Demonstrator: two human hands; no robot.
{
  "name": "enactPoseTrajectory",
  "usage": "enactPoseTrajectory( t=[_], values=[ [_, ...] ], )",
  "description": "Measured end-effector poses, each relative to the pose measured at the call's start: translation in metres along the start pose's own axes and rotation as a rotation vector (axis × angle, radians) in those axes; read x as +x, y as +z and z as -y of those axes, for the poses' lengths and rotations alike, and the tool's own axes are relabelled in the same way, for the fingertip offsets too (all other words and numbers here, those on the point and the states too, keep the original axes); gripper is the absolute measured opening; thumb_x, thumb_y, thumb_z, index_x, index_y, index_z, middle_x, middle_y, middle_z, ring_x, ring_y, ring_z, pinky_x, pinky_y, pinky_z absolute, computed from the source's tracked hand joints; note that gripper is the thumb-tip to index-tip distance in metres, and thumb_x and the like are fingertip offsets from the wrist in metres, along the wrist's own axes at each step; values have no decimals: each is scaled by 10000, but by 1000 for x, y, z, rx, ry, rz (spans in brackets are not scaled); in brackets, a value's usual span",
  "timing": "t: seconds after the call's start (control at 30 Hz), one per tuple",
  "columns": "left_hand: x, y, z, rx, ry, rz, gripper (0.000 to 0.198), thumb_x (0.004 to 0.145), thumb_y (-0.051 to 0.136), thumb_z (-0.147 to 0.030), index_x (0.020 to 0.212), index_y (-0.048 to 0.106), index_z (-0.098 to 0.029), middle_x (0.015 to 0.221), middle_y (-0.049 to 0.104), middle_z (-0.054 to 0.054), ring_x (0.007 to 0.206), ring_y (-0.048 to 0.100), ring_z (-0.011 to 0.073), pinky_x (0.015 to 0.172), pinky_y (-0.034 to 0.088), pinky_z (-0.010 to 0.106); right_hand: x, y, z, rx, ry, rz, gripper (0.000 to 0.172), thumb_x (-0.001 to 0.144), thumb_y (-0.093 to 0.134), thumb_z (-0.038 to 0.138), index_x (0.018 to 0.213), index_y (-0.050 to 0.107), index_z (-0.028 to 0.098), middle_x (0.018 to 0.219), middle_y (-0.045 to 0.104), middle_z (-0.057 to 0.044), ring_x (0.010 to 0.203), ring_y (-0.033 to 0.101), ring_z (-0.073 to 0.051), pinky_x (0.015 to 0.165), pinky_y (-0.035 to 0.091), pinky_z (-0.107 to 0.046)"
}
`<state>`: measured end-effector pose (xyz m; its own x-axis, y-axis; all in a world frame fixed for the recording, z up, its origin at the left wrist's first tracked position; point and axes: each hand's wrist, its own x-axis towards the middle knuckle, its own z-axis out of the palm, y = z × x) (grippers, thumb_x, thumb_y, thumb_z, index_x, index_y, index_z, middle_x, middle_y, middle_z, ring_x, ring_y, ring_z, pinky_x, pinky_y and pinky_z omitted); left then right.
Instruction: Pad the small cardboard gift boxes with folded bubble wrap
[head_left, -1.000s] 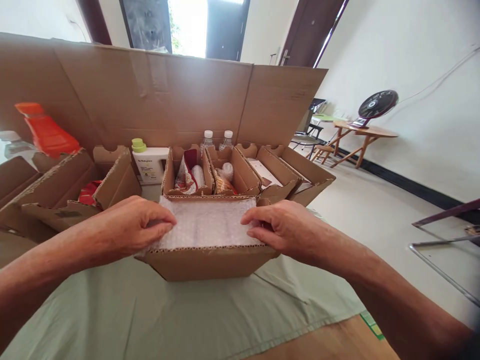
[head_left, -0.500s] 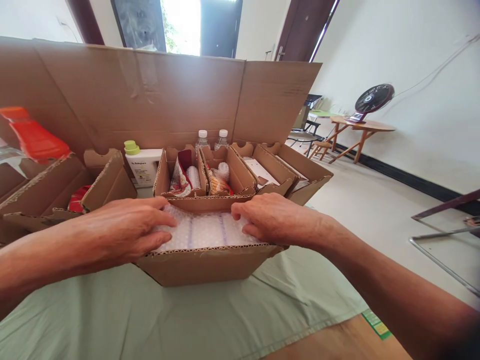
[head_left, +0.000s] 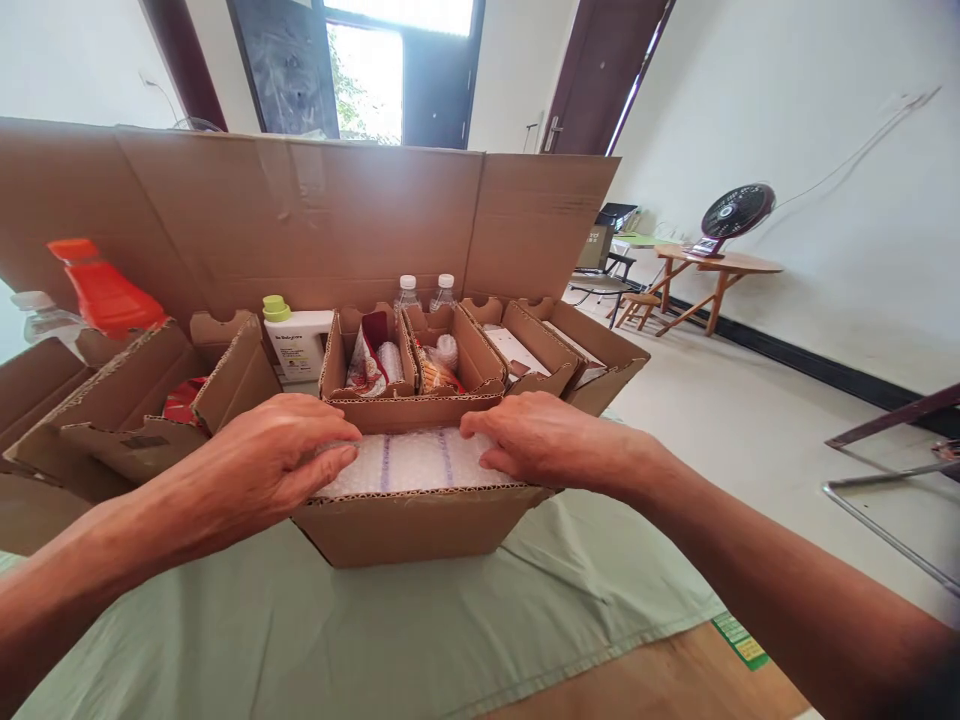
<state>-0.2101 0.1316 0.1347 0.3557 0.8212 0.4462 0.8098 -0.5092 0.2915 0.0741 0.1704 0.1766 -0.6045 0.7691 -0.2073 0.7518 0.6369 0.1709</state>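
Observation:
A package in bubble wrap [head_left: 409, 462] with purple lines lies in the front cardboard box [head_left: 420, 530]. My left hand [head_left: 292, 450] is at its left end, the fingers curled onto the wrap with the thumb near the rim. At the right end, my right hand [head_left: 540, 435] grips the wrap with bent fingers; some fingertips are hidden. Just behind stand narrow cardboard bins: one has a dark red and white packet [head_left: 367, 360], another an orange-striped packet [head_left: 441, 372] and a bubble-wrapped roll [head_left: 447, 350].
A tall cardboard panel [head_left: 360, 220] rises behind the bins. Before it stand a red bottle [head_left: 112, 290], a white jug [head_left: 300, 345] with a green cap and two clear bottles. Green cloth [head_left: 420, 620] lies under the box. A fan [head_left: 739, 212] sits on a wooden table [head_left: 720, 263] at right.
The view has shifted, so the background sits lower and the left bins further right. Both hands stay at the ends of the bubble wrap, which looks flatter at the left.

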Motion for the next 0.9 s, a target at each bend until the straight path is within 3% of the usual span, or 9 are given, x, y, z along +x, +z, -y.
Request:
enactPoseTrajectory(
  t=[0.07, 0.17, 0.27, 0.37, 0.5, 0.63, 0.77, 0.83, 0.9],
  values=[
    [-15, -6, -7, -56, 1, -40, 322, 935, 531, -500, 1002, 770, -295, 1095, 765, 2, 1045, 700, 235, 928, 578, 357, -16, -7, -5, -29, 61, -128, 127, 895, 647, 145, 975, 722, 208, 839, 758, -43, 766, 684, -222, 599, 324, -292],
    [-51, -2, -4, -144, -196, -223, 347, 920, 563, -521, 1138, 717, -298, 1244, 712, -3, 1111, 667, 244, 1016, 548, 405, -47, -3, -19, -2, 217, -397, 128, 920, 601, 201, 936, 723, 231, 790, 743, -20, 695, 659, -218, 604, 343, -301],
    [-89, 22, 12, -300, -474, -166, 516, 858, 597, -632, 1208, 684, -262, 1230, 722, 46, 1155, 655, 314, 1060, 513, 528, -75, 29, -33, 236, 306, -565, 193, 951, 555, 325, 937, 731, 247, 821, 752, -13, 655, 649, -201, 594, 413, -306],
    [-112, 54, 27, -500, -672, -78, 729, 807, 612, -704, 1379, 575, -253, 1311, 695, 110, 1248, 623, 380, 1050, 506, 594, -85, 76, -33, 576, 310, -592, 289, 943, 563, 416, 1092, 725, 229, 973, 768, -56, 747, 687, -211, 583, 496, -299],
    [-109, 83, 26, -714, -622, -84, 925, 735, 715, -685, 1503, 432, -254, 1493, 560, 151, 1389, 515, 389, 1116, 465, 540, -69, 124, -7, 871, 243, -562, 532, 900, 627, 483, 1351, 607, 202, 1182, 728, -117, 923, 699, -259, 689, 585, -346],
    [-99, 107, 9, -759, -636, -142, 926, 711, 736, -691, 1459, 482, -209, 1346, 653, 162, 1306, 584, 396, 1059, 514, 537, -46, 143, 26, 1038, 204, -638, 621, 933, 590, 570, 1423, 545, 191, 1377, 629, -141, 1216, 608, -337, 979, 539, -476],
    [-112, 124, -14, -674, -675, -259, 837, 715, 711, -706, 1376, 567, -212, 1250, 684, 135, 1275, 589, 402, 1081, 467, 607, -49, 146, 47, 1058, 237, -713, 755, 955, 593, 556, 1576, 354, 199, 1541, 480, -153, 1373, 487, -362, 1083, 470, -530],
    [-121, 118, -26, -633, -661, -288, 782, 733, 699, -695, 1343, 598, -217, 1228, 691, 138, 1293, 569, 411, 1101, 428, 637, -61, 136, 52, 1041, 175, -753, 754, 954, 621, 530, 1582, 346, 218, 1551, 472, -142, 1394, 472, -348, 1121, 443, -523],
    [-125, 97, -39, -582, -634, -339, 747, 733, 696, -695, 1295, 629, -207, 1176, 707, 138, 1268, 583, 411, 1112, 411, 640, -74, 115, 53, 993, 138, -849, 749, 943, 649, 532, 1569, 377, 225, 1514, 512, -140, 1375, 496, -346, 1128, 441, -524]
  ],
)
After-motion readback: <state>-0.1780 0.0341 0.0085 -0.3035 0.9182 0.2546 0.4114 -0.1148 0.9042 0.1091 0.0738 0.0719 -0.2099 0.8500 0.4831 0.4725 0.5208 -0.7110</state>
